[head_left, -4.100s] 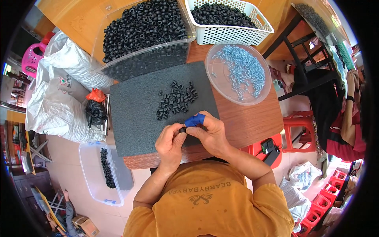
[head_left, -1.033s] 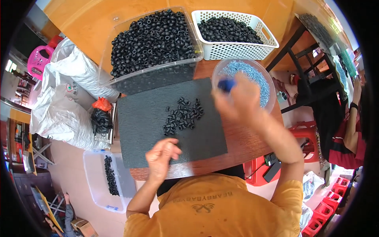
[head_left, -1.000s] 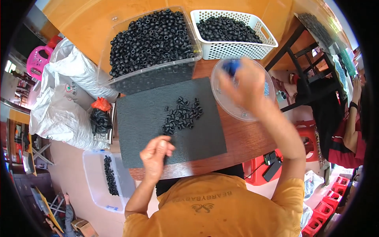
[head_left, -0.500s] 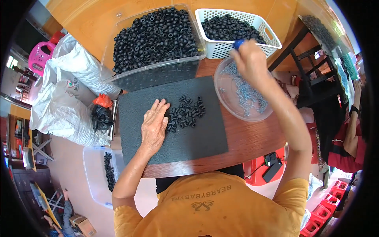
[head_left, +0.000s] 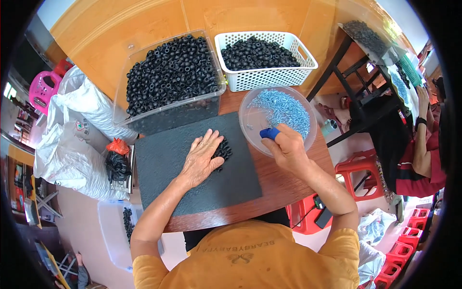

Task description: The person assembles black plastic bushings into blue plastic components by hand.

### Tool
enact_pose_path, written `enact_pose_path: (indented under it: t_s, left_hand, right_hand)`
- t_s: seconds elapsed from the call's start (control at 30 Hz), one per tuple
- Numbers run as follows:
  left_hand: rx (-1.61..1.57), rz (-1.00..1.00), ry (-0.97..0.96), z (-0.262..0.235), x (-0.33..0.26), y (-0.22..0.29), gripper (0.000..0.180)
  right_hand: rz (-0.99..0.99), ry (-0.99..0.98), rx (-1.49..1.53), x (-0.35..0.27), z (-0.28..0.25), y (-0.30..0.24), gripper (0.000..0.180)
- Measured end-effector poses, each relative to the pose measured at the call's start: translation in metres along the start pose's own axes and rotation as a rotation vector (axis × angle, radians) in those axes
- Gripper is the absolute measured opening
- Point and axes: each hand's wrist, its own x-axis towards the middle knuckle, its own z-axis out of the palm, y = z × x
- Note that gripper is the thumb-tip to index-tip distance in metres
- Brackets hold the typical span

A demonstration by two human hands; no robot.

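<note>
Black plastic caps (head_left: 222,151) are partly covered by the open left hand (head_left: 200,158), apparently being gathered; the right hand (head_left: 289,148) is curled, contents unclear; a gentle sweep seems needed next.

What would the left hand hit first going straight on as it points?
The left hand would likely meet the clear plastic bin, near its front right corner, after a strip of dark grey mat; depth is unclear, so it might slip past toward the white perforated basket.
</note>
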Motion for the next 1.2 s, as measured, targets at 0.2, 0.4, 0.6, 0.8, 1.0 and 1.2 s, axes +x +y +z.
enact_pose_path:
  t_s: [0.2,0.4,0.6,0.8,1.0,1.2]
  left_hand:
    - [0.233,0.113,0.000,-0.004,0.011,0.010,0.069]
    - [0.248,0.263,-0.014,0.002,0.007,0.012,0.055]
    - [0.246,0.315,0.008,-0.001,-0.008,0.020,0.052]
    - [0.209,0.315,0.083,-0.006,-0.019,0.024,0.048]
    - [0.175,0.293,0.214,-0.019,-0.031,0.033,0.045]
    - [0.093,0.292,0.293,-0.025,-0.043,0.041,0.039]
  right_hand:
    - [0.113,0.050,-0.052,-0.004,-0.012,0.013,0.011]
    - [0.276,-0.043,-0.099,0.004,0.014,0.053,0.011]
    - [0.033,-0.160,-0.252,0.014,0.054,0.073,0.007]
    - [0.005,-0.290,-0.319,0.013,0.040,0.073,0.014]
    - [-0.022,-0.237,-0.305,0.009,0.036,0.081,0.005]
    - [-0.199,-0.336,-0.377,0.011,0.045,0.072,0.002]
